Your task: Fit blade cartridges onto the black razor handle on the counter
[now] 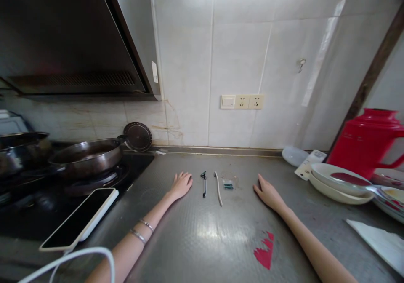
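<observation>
My left hand [182,185] lies palm down on the metal counter, holding nothing, fingers stretched out. Right beside it is a slim tool with a black angled head [204,184], which looks like a small razor; a gap separates it from my fingers. A thin, slightly bent white stick with a dark tip [219,189] rests to its right. Farther right are two small dark teal pieces [227,184], apparently in a clear wrapper, too small to name. My right hand [267,191] also rests flat on the counter with thumb and fingers apart, touching none of these things.
At left, a phone [78,220] with a white cable lies across the stove edge, near a steel pan [90,156]. A red patch [265,251] marks the front of the counter [189,241]. Stacked bowls [339,186] and a red thermos jug [362,144] stand at right.
</observation>
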`<state>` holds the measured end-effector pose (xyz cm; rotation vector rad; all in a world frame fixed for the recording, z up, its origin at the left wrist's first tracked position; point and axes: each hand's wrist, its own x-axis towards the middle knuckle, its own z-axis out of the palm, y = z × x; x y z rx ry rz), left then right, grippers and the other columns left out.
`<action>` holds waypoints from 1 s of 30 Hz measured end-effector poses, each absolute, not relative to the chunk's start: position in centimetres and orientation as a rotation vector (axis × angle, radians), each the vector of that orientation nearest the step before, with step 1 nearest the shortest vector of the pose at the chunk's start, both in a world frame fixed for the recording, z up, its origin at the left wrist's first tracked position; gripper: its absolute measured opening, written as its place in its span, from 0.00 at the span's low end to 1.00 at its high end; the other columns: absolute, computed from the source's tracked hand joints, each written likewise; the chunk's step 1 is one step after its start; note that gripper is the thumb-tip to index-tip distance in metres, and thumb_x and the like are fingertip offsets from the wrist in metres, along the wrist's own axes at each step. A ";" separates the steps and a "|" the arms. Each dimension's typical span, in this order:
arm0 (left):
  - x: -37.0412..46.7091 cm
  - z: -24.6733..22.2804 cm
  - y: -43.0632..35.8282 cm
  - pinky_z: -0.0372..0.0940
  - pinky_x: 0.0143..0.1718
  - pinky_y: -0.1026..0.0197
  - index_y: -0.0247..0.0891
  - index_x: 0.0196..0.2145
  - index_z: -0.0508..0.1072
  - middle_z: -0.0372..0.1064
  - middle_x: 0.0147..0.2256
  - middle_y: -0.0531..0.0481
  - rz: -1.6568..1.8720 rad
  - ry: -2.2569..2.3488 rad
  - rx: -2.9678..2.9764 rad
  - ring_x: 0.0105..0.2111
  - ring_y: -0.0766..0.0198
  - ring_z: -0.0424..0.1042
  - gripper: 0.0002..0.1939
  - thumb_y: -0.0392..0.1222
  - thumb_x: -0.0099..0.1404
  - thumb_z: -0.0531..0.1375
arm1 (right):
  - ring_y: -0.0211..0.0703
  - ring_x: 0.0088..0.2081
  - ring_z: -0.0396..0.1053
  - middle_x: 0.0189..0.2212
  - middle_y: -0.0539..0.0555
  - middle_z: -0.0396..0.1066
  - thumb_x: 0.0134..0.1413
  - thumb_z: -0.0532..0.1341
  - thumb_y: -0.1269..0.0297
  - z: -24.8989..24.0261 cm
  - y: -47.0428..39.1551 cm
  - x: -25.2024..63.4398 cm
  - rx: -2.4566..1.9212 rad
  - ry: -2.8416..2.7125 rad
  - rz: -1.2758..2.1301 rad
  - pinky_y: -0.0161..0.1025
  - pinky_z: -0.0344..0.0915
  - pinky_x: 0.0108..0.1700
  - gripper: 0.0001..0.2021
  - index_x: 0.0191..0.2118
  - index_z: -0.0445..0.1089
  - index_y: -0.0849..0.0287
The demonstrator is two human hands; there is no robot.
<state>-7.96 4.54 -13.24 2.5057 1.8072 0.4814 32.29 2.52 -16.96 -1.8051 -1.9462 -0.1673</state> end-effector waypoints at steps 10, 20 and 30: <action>-8.1 -13.3 4.8 0.49 0.55 0.44 0.40 0.52 0.64 0.57 0.57 0.45 0.461 1.834 2.505 0.58 0.52 0.52 0.20 0.45 0.66 0.44 | 0.55 0.53 0.62 0.52 0.72 0.62 0.55 0.47 0.61 -16.2 2.0 31.9 -1.835 -1.930 -0.129 0.45 0.58 0.53 0.29 0.59 0.49 0.77; -8.1 -13.4 4.8 0.50 0.55 0.48 0.40 0.51 0.65 0.58 0.56 0.45 0.484 1.832 2.528 0.57 0.53 0.53 0.19 0.44 0.65 0.45 | 0.56 0.52 0.63 0.49 0.70 0.65 0.54 0.49 0.63 -16.2 1.9 31.9 -1.798 -1.925 -0.143 0.47 0.58 0.52 0.26 0.56 0.56 0.73; -8.2 -13.5 4.9 0.50 0.55 0.49 0.40 0.51 0.65 0.59 0.56 0.45 0.485 1.831 2.553 0.57 0.53 0.54 0.20 0.45 0.65 0.45 | 0.55 0.51 0.63 0.47 0.68 0.68 0.54 0.49 0.65 -15.9 1.7 31.8 -1.775 -1.970 -0.193 0.47 0.57 0.53 0.19 0.48 0.65 0.69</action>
